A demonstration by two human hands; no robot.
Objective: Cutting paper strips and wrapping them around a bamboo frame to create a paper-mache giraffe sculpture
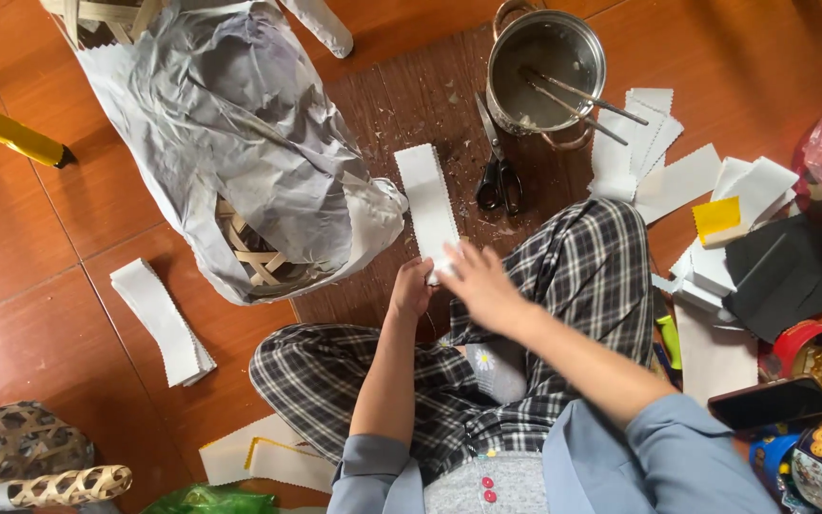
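Left hand [412,288] pinches the near end of the paper strip [427,205], fingers closed on it. Right hand [480,284] lies flat and open over that same end, pressing or smoothing; whether it actually grips anything, I can't tell. The strip runs away from the person, its far end over the brown mat [411,105] in the middle of the floor, just right of the paper-covered bamboo frame [240,143].

Risks as I see them:
- Strip is thin and held at one end only. The free end likely droops or twists, so it could land crooked or crease.
- Right hand looks blurred, so probably moving. A fast swipe against a one-point pinch could tear the strip or pull it out of the left fingers.
- Mat is speckled with scraps and residue. If the strip touches down there, it may pick up dirt.
- Scissors [497,171] lie on the mat just right of the strip, blades pointing away. A reach across could snag on them.
- Pot [544,67] at the mat's far edge holds two sticks [577,100] overhanging its rim. A knock from an arm could tip them out.
- Cut strips [677,171] are piled loose near the right knee [592,257]; shifting the leg could scatter them.
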